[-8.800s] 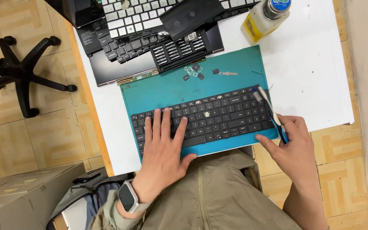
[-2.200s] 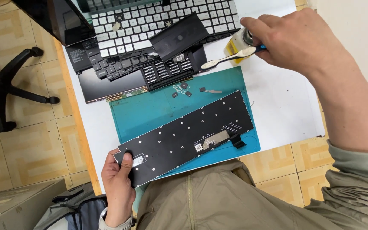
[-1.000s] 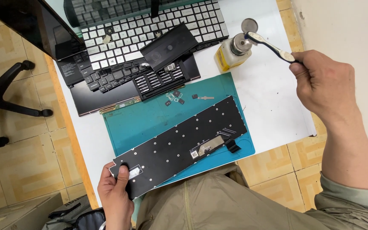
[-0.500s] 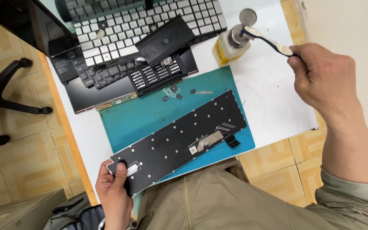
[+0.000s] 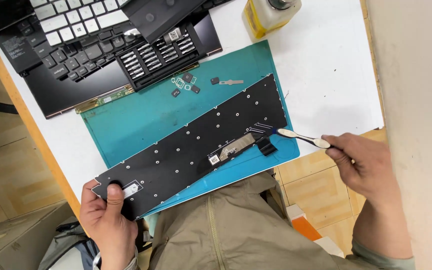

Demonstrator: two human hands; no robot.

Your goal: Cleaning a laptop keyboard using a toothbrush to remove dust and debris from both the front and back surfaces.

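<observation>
A black laptop keyboard (image 5: pixel 196 145) lies face down across the teal cutting mat (image 5: pixel 141 115), its flat back plate and small ribbon connector upward. My left hand (image 5: pixel 107 220) grips its near left corner, thumb on top. My right hand (image 5: pixel 363 167) holds a white-handled brush (image 5: pixel 301 138) whose dark tip touches the keyboard's right end near the ribbon.
A glass bottle of yellowish liquid (image 5: pixel 268 15) stands at the back of the white table (image 5: pixel 326 85). Stacked spare keyboards and laptop parts (image 5: pixel 101 45) fill the back left. Loose keycaps and a small metal strip (image 5: pixel 196 84) lie on the mat. A wall is on the right.
My right hand has brought the brush down from the bottle at the back to the keyboard's right end. The left hand keeps its grip on the corner.
</observation>
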